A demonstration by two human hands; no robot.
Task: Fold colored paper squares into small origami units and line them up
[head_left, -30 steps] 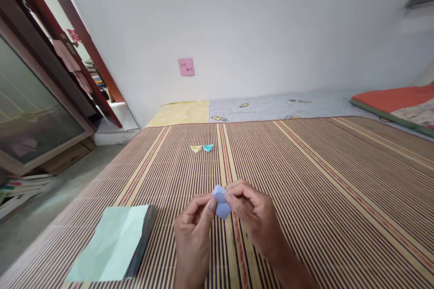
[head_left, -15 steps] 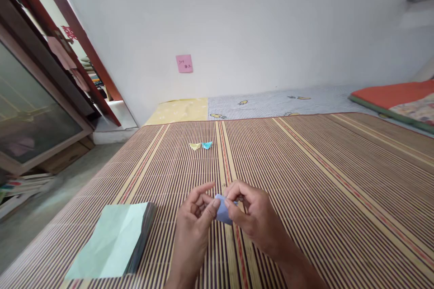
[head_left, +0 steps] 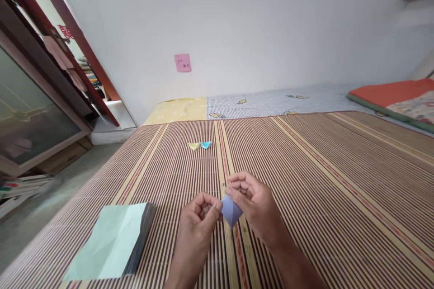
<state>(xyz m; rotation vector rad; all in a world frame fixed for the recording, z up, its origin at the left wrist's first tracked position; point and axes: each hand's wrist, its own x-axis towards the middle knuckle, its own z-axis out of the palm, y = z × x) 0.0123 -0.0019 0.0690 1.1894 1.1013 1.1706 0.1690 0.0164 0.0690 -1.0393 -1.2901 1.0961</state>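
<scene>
A small folded piece of blue-violet paper (head_left: 232,211) is held above the striped mat, its lower corner pointing down toward me. My left hand (head_left: 200,219) pinches its left corner between thumb and forefinger. From the upper right, my right hand (head_left: 253,201) grips the top and right edge, thumb in front; its other fingers curl behind and partly hide the paper's edge. Farther off on the mat lie two small folded paper pieces side by side, one yellow (head_left: 194,146) and one bright blue (head_left: 205,144).
A thick stack of paper with a creased pale green sheet (head_left: 107,240) on top lies at the left on the striped mat (head_left: 305,198). Behind the mat runs patterned cloth (head_left: 257,106) along a white wall bearing a pink note (head_left: 183,63). Folded orange bedding (head_left: 393,93) is at far right.
The blue-violet paper has turned so that one corner points down and a centre crease faces me. My left fingers have closed in on its left corner, and my right hand has shifted slightly up.
</scene>
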